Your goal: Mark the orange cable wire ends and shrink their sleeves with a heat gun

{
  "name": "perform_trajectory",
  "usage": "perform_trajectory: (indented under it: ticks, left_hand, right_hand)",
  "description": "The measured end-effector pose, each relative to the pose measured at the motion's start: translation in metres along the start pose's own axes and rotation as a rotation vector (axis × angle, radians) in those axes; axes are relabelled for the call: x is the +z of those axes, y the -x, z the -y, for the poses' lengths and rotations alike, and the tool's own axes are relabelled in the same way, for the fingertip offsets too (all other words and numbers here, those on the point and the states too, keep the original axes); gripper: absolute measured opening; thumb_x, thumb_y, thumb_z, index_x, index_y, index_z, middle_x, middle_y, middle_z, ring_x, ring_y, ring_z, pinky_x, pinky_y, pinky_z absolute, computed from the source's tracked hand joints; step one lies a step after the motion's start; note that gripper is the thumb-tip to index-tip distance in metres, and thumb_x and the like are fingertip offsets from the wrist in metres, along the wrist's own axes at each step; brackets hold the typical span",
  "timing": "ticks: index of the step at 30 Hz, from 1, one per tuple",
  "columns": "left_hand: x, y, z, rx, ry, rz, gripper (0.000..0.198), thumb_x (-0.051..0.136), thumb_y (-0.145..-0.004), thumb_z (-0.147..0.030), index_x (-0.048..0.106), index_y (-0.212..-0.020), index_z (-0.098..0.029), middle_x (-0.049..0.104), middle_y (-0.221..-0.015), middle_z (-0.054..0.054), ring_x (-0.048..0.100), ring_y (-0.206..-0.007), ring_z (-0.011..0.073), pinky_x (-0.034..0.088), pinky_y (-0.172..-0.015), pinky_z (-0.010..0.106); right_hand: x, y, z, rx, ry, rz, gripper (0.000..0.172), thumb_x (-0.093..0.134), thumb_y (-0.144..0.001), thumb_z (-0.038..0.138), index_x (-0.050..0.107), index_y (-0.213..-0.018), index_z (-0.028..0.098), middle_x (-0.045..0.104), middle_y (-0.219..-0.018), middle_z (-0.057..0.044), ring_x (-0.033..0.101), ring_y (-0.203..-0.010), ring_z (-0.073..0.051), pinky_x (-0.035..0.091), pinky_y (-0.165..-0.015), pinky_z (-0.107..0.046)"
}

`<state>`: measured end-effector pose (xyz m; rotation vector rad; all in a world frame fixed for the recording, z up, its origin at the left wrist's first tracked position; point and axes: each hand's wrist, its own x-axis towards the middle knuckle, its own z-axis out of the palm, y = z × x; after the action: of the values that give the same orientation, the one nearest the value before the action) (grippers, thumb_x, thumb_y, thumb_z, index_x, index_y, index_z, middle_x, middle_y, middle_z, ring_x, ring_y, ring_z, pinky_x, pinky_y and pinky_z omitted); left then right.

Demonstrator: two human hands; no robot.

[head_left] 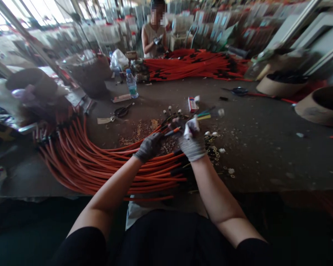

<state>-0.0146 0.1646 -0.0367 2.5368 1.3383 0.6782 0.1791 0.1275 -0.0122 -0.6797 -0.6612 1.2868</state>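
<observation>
My left hand in a grey glove is shut on the end of an orange cable, which points toward my right hand. My right hand, in a speckled white-grey glove, pinches a small white tube; its exact kind is hard to tell. A large bundle of orange cables with black ends lies under and left of my forearms. Small pale fittings stand just beyond my hands, and scattered metal rings lie to the right.
Scissors, a red-and-white box and a water bottle stand on the dark, debris-strewn workbench. A co-worker handles a second orange bundle across it. Round tubs sit at right; another person leans in at left.
</observation>
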Motion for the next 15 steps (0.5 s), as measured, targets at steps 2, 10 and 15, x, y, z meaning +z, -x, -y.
perform_trajectory:
  ticks: [2, 10, 15]
  left_hand:
    - [0.002, 0.017, -0.002, 0.114, 0.125, 0.003, 0.021, 0.050, -0.096, -0.023, 0.067, -0.104, -0.014, 0.070, -0.092, 0.010, 0.066, -0.085, 0.0178, 0.054, -0.081, 0.030]
    - [-0.030, -0.014, -0.081, 0.390, 0.549, -0.248, 0.028, 0.057, -0.094, -0.036, 0.072, -0.100, -0.013, 0.072, -0.089, 0.007, 0.067, -0.080, 0.0139, 0.053, -0.076, 0.024]
    - [-0.053, -0.032, -0.096, 0.402, 0.361, -0.074, 0.022, 0.058, -0.085, -0.028, 0.071, -0.085, -0.010, 0.063, -0.065, 0.002, 0.053, -0.058, 0.0099, 0.039, -0.057, 0.021]
  right_hand:
    - [0.001, 0.001, 0.020, -0.142, -0.033, 0.035, 0.027, 0.064, -0.081, 0.053, 0.072, -0.091, 0.029, 0.075, -0.103, 0.001, 0.068, -0.110, -0.020, 0.057, -0.101, -0.043]
    - [0.029, 0.049, 0.068, -0.428, 0.241, 0.170, 0.036, 0.061, -0.086, 0.060, 0.079, -0.084, 0.028, 0.076, -0.091, -0.007, 0.066, -0.116, -0.027, 0.056, -0.102, -0.050]
    - [0.016, 0.049, 0.069, -0.350, 0.334, 0.134, 0.037, 0.062, -0.082, 0.063, 0.076, -0.075, 0.029, 0.073, -0.079, -0.005, 0.071, -0.100, -0.026, 0.060, -0.090, -0.048]
